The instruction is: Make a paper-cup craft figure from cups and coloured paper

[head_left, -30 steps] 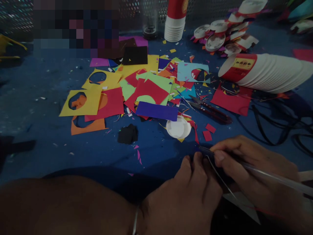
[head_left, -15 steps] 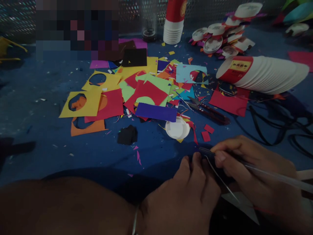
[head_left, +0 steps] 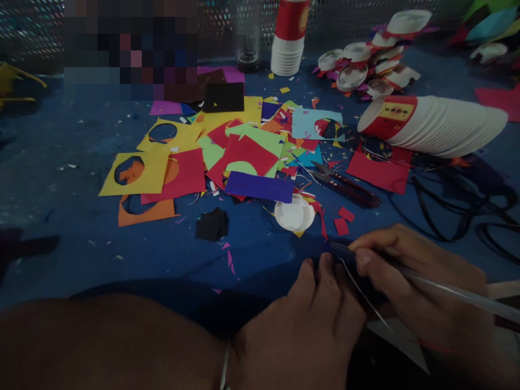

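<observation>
My right hand (head_left: 422, 287), at the lower right, pinches a slim pen-like tool (head_left: 455, 292) with a clear shaft and a dark tip. That tip rests low over the blue table, just beyond the fingertips of my left hand (head_left: 312, 319). The left palm faces down, its fingers stretched forward and pressed on something dark that they mostly hide. Between the hands runs a thin pale line (head_left: 365, 298), either an edge or a thread; I cannot tell which. A white round lid-like piece (head_left: 294, 213) lies just beyond both hands, beside small red paper squares (head_left: 344, 219).
Coloured paper sheets and scraps (head_left: 247, 151) cover the middle. Dark-handled thread snips (head_left: 349, 187) lie right of them. A stack of paper cups (head_left: 442, 124) lies on its side; another cup stack (head_left: 287, 40) stands behind. Black cords (head_left: 442, 216) tangle at right. Dark paper pieces (head_left: 212, 224) sit left.
The view shifts very slightly, and things at the right sit a little further left. Both hands keep nearly the same place and grip.
</observation>
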Demonstrator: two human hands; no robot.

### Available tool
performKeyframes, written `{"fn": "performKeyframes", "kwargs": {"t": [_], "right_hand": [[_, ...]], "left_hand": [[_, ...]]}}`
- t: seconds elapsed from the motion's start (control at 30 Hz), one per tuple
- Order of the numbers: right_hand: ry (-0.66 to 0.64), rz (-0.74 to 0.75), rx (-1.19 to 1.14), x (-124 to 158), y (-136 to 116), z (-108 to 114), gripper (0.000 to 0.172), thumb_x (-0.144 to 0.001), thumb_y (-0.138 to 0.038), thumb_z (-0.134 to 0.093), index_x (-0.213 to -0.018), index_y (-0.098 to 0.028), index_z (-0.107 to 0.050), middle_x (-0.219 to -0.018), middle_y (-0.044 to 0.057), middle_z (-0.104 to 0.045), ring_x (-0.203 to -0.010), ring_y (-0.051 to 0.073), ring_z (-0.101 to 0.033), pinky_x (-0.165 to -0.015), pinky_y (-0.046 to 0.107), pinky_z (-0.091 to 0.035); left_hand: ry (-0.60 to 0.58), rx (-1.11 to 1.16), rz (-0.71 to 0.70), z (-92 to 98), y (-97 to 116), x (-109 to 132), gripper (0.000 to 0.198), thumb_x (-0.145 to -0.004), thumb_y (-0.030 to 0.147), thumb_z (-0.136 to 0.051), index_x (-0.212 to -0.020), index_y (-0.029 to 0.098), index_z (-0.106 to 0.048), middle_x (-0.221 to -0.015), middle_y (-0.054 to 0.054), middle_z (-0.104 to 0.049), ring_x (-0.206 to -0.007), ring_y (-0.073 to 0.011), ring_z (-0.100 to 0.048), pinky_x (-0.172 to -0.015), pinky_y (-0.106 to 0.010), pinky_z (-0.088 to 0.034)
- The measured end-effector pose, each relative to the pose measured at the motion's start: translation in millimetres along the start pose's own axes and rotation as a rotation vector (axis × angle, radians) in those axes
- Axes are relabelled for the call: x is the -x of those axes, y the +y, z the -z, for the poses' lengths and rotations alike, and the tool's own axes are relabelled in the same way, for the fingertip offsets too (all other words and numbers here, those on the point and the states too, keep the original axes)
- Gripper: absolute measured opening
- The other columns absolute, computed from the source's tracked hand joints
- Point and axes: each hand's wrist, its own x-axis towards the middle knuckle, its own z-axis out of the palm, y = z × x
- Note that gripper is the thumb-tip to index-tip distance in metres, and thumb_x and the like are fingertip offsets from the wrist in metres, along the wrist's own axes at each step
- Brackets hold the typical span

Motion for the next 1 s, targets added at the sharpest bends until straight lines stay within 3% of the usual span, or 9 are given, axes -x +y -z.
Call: {"fn": "performKeyframes", "kwargs": {"t": [0.4,0.63,1.0], "right_hand": [[0.058,-0.005,0.039,3.1,-0.3,-0.2,0.024,-0.095,-0.037,-0.053,-0.079,-0.032,-0.07,-0.068,-0.003,-0.073,-0.054,0.018,-0.068,-0.053,0.031,-0.053],[0.017,0.002,0.043,1.9,-1.4,0.3,0.029,-0.096,-0.039,-0.048,-0.078,-0.032,-0.07,-0.069,-0.001,-0.074,-0.055,0.02,-0.069,-0.053,0.031,-0.053],[-0.005,0.006,0.045,2.2,-2.2,-0.9,0.03,-0.098,-0.041,-0.047,-0.079,-0.031,-0.069,-0.07,0.0,-0.074,-0.057,0.02,-0.071,-0.054,0.03,-0.053]], "left_hand": [[0.018,-0.012,-0.014,-0.6,-0.2,-0.6,0.048,-0.105,0.017,-0.035,-0.144,0.002,-0.059,-0.142,-0.022,-0.067,-0.129,-0.0317,-0.068,-0.095,-0.035,-0.062],[0.033,-0.05,0.001,0.7,0.3,-2.1,0.048,-0.105,0.016,-0.035,-0.143,0.003,-0.061,-0.141,-0.02,-0.069,-0.126,-0.0303,-0.07,-0.097,-0.035,-0.062],[-0.019,-0.007,-0.016,-2.1,1.5,1.1,0.051,-0.105,0.022,-0.037,-0.15,0.004,-0.053,-0.148,-0.022,-0.062,-0.131,-0.0322,-0.065,-0.097,-0.039,-0.06]]}}
